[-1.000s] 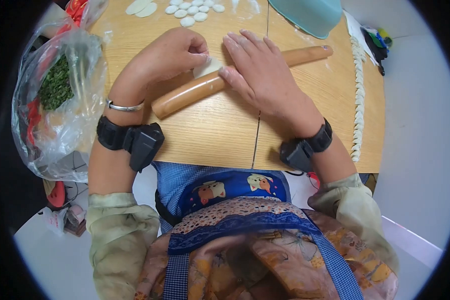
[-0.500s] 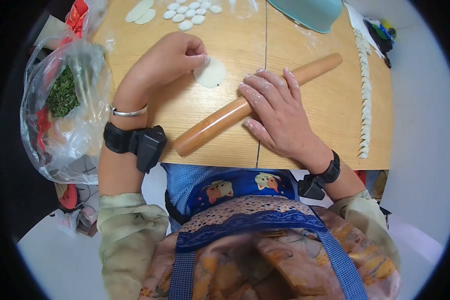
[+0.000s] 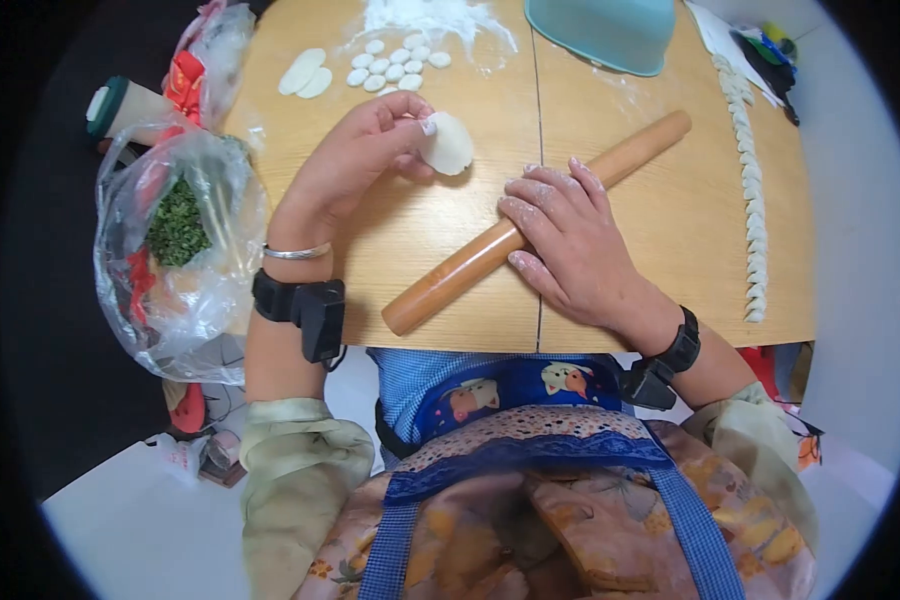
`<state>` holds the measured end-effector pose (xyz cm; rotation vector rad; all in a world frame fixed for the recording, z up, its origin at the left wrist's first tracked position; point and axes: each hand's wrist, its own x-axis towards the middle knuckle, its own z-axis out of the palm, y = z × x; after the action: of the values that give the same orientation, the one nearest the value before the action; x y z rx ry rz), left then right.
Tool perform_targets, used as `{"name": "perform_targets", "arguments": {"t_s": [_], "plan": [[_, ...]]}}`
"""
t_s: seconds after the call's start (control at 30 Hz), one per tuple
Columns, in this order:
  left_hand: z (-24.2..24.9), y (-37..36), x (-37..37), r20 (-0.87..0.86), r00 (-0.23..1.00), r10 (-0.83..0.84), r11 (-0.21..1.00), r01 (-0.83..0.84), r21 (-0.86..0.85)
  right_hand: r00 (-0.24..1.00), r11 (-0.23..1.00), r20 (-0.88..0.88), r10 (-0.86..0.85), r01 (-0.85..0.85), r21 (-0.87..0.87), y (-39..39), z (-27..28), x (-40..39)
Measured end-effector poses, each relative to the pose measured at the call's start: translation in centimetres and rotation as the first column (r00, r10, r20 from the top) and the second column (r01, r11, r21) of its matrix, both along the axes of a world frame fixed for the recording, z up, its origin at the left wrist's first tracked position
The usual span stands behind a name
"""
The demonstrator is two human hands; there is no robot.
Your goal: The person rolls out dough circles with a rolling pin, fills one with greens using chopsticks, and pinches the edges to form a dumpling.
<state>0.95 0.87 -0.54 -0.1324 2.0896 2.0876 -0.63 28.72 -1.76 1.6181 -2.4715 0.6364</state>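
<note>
“Wooden table (image 3: 450,215): what is seen by its near edge?”
“A rolling pin (image 3: 460,270), slanted; over it the right hand (image 3: 575,240) is laid, unclenched.”
“The left hand (image 3: 373,143)?”
“Beyond the rolling pin, a dough disc (image 3: 449,147) is pinched by it.”
“Farther?”
“Dough pieces (image 3: 395,73) are scattered toward the far left corner; toward the far edge, a bowl (image 3: 605,40) is set.”
</note>
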Motion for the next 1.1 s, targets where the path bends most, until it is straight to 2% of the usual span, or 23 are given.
{"name": "perform_targets", "arguments": {"t_s": [0.03,0.2,0.27,0.3,0.33,0.4,0.43,0.47,0.53,0.57,0.63,0.67,0.73,0.77,0.83,0.87,0.93,1.07,1.1], "plan": [[-0.2,0.0,-0.1,0.011,0.999,0.033,0.998,-0.034,0.049,1.000,1.000,0.001,-0.002,0.002,0.009,0.0,0.0,0.0],[-0.8,-0.4,-0.9,-0.022,0.996,0.092,0.995,-0.093,-0.041,1.000,1.000,0.015,0.016,-0.016,-0.027,-0.1,0.0,0.0],[-0.3,-0.7,-1.4,-0.020,0.993,0.113,0.957,-0.115,-0.268,0.999,1.000,0.032,0.016,-0.016,0.006,0.1,0.1,-0.1],[0.1,-1.0,-1.4,-0.084,0.990,0.116,0.920,-0.139,-0.365,0.999,1.000,0.033,0.021,-0.021,-0.016,0.2,0.0,-0.1],[0.6,-1.6,-1.7,-0.083,0.990,0.116,0.913,-0.139,-0.385,0.999,0.999,0.036,0.028,-0.027,-0.020,0.2,-0.1,-0.1],[1.9,-3.8,-3.2,-0.201,0.974,0.102,0.840,-0.193,-0.508,0.999,0.999,0.044,0.030,-0.028,-0.042,0.3,-0.2,-0.3],[2.4,-5.2,-4.1,-0.197,0.961,0.195,0.846,-0.267,-0.462,0.999,0.998,0.035,0.040,-0.038,-0.045,0.4,-0.3,-0.3],[2.7,-6.4,-4.7,-0.193,0.964,0.183,0.839,-0.255,-0.480,0.999,0.998,0.028,0.047,-0.045,-0.048,0.5,-0.4,-0.3],[3.0,-8.5,-5.9,-0.143,0.865,0.481,0.822,-0.502,-0.269,0.998,0.997,0.037,0.049,-0.046,-0.066,0.6,-0.4,-0.4],[2.8,-9.5,-6.5,-0.145,0.871,0.470,0.823,-0.492,-0.283,0.998,0.996,0.037,0.060,-0.057,-0.063,0.7,-0.4,-0.5],[0.8,-12.6,-7.3,-0.027,0.815,0.579,0.757,-0.549,-0.354,0.998,0.996,0.039,0.055,-0.052,-0.073,0.8,-0.4,-0.5],[0.6,-13.5,-7.4,-0.028,0.820,0.572,0.759,-0.542,-0.361,0.998,0.996,0.038,0.059,-0.057,-0.070,0.8,-0.4,-0.5],[1.0,-13.9,-7.6,-0.004,0.831,0.556,0.687,-0.462,-0.561,0.998,0.996,0.031,0.056,-0.054,-0.076,0.9,-0.6,-0.5],[0.9,-14.0,-7.8,-0.004,0.834,0.552,0.687,-0.457,-0.564,0.998,0.995,0.023,0.061,-0.060,-0.075,0.9,-0.6,-0.5],[1.4,-12.8,-7.5,-0.084,0.778,0.623,0.730,-0.616,-0.295,0.997,0.995,0.034,0.065,-0.062,-0.083,0.9,-0.6,-0.6],[1.8,-12.4,-7.4,-0.083,0.779,0.621,0.731,-0.614,-0.298,0.996,0.994,0.043,0.073,-0.070,-0.085,0.9,-0.6,-0.6],[1.5,-13.1,-6.9,-0.031,0.813,0.581,0.689,-0.512,-0.512,0.997,0.994,0.038,0.069,-0.066,-0.084,1.0,-0.6,-0.5],[0.8,-14.2,-5.9,-0.061,0.808,0.586,0.624,-0.498,-0.603,0.996,0.992,0.049,0.073,-0.068,-0.102,0.9,-0.7,-0.6],[1.0,-14.2,-5.6,-0.101,0.809,0.579,0.572,-0.492,-0.656,0.996,0.993,0.045,0.072,-0.068,-0.096,0.9,-0.8,-0.7]]}}
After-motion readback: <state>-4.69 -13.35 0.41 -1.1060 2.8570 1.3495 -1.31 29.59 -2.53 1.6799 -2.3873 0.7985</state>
